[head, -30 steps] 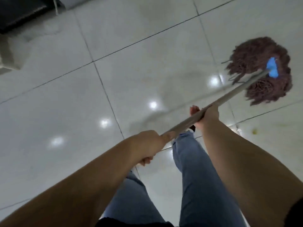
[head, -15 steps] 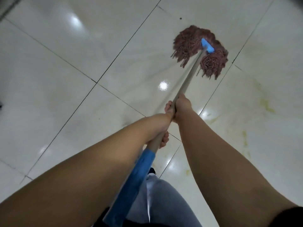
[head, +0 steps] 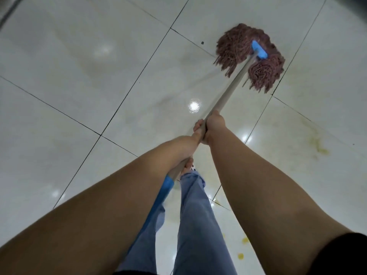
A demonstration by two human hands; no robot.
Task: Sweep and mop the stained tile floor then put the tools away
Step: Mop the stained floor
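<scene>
Head camera looks down past your two bare forearms to a glossy white tile floor (head: pixel 59 96). You hold a mop with both hands, one above the other on its pale handle (head: pixel 232 86). Your right hand (head: pixel 215 124) is the farther one down the shaft, its fingers curled round the handle with the knuckles up. Your left hand (head: pixel 187 147) sits just behind it, nearly touching it, and also grips the handle, with fingertips showing under the shaft. Below your left hand the handle turns into a blue grip (head: pixel 165 187) that runs back toward your body between your forearm and your leg.

The handle slants up and to the right to the mop head (head: pixel 236 46), a spread of reddish-brown strings lying flat on the floor around a blue clamp (head: pixel 259 51). The strings fan out on both sides of the clamp, and their right edge lies across a dark grout line.

Yellowish stains (head: pixel 317 143) mark the tile to the right of your arms, well apart from the mop head. Smaller yellow spots (head: pixel 240 256) lie on the floor near your right leg. A small dark speck (head: pixel 202 43) sits on the tile just left of the mop head. Your legs are in light blue jeans (head: pixel 196 225), and a dark sleeve (head: pixel 341 255) covers your right upper arm. Ceiling lights reflect as bright dots on the wet-looking tile.
</scene>
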